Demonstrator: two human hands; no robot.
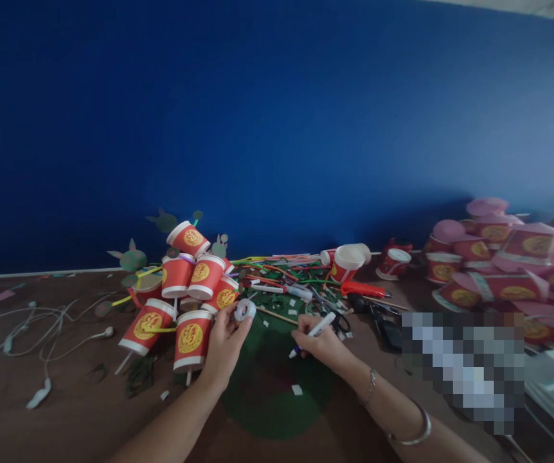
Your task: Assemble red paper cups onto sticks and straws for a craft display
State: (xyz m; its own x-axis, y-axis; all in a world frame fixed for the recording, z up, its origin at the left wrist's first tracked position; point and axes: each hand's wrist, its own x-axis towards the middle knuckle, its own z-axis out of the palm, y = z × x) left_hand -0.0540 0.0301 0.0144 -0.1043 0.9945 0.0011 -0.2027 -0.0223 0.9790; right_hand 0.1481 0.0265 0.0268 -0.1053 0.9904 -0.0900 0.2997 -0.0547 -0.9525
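Observation:
My left hand [223, 350] is closed on a small white roll of tape [245, 310], pinched between thumb and fingers at the edge of a heap of red paper cups [192, 341]. In my right hand [322, 347] is a white marker pen [322, 324], held slanted with its purple end low and to the left. Below both hands lies a dark green round sheet [277, 411], with a small white paper scrap [297, 390] on it. The cups carry gold emblems, and several have sticks and green rabbit-head cutouts [133, 258] attached.
White earphones [40, 393] lie tangled at the left. Behind my hands are scissors [332, 312], a red-orange tool [364, 289], coloured strips and green scraps. Plain-topped cups [348, 262] stand farther back. More red cups with pink paper [513, 292] pile up at the right, beside a blurred-out patch.

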